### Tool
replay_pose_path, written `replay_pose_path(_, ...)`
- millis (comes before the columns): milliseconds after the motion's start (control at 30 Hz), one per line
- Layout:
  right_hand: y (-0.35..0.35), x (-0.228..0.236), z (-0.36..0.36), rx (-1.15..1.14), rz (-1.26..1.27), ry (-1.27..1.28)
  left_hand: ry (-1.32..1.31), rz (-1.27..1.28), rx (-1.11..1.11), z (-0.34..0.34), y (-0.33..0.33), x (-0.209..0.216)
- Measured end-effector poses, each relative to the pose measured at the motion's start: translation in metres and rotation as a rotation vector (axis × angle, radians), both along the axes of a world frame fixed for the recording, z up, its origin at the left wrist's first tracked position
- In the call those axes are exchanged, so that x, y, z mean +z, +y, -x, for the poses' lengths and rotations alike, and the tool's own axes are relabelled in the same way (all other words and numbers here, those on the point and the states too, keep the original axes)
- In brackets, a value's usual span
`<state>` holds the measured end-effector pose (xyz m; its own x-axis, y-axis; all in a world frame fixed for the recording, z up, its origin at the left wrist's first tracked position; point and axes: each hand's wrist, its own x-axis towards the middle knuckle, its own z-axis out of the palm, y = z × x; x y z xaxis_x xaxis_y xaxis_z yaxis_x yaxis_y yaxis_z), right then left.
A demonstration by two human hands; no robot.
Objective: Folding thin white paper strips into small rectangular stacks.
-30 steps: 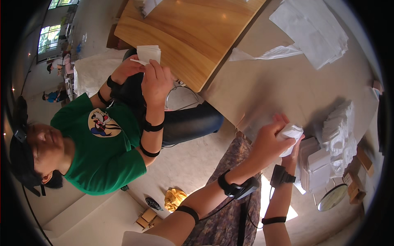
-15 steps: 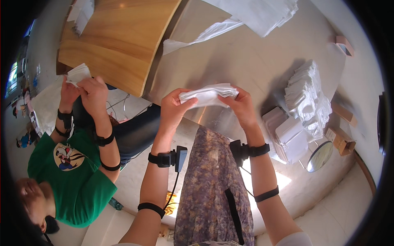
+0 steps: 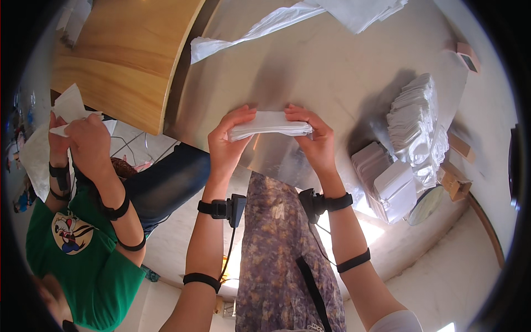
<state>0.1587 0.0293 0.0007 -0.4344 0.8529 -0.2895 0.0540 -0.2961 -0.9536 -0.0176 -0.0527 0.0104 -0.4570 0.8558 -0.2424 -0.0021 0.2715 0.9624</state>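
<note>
Between my two hands is a stack of thin white sheets point(image 3: 270, 123), which could be paper or soft fabric. It lies level, its layered edges turned toward me. My left hand point(image 3: 228, 141) grips the left end, with the fingers over the top. At the right end my right hand point(image 3: 316, 143) holds it the same way. Both thumbs are mostly hidden. The stack is held above the near edge of a metal table point(image 3: 310, 66).
To the right stand a tall pile of white sheets point(image 3: 412, 113) and a stack of white flat pieces point(image 3: 394, 182), near a round mirror point(image 3: 426, 205) and small cardboard boxes point(image 3: 456, 182). More white sheets point(image 3: 359, 11) lie at the far side. On the left, a co-worker in green point(image 3: 83, 265) handles white sheets beside a wooden table point(image 3: 127, 55).
My fingers have moved onto the top of the stack, which now sits flatter and squarer, its edges facing me. The co-worker's hands and sheets have shifted too, and the whole view has turned slightly.
</note>
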Motion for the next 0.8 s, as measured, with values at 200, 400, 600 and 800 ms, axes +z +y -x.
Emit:
replay_pose_path(200, 0.006, 0.005, -0.001, 0.119, -0.108, -0.065, 0.083, -0.001, -0.074, 0.008, -0.004, -0.003)
replay_pose_path(400, 0.007, -0.001, 0.003, -0.025, -0.037, -0.038, 0.131, -0.068, -0.118, 0.009, 0.007, -0.009)
replay_pose_path(600, 0.006, 0.033, -0.007, 0.107, -0.034, -0.139, -0.39, 0.231, 0.05, 0.011, -0.009, 0.016)
replay_pose_path(800, -0.032, 0.12, 0.02, -0.053, 0.56, 0.268, -0.844, 0.123, 0.466, -0.026, -0.076, 0.08)
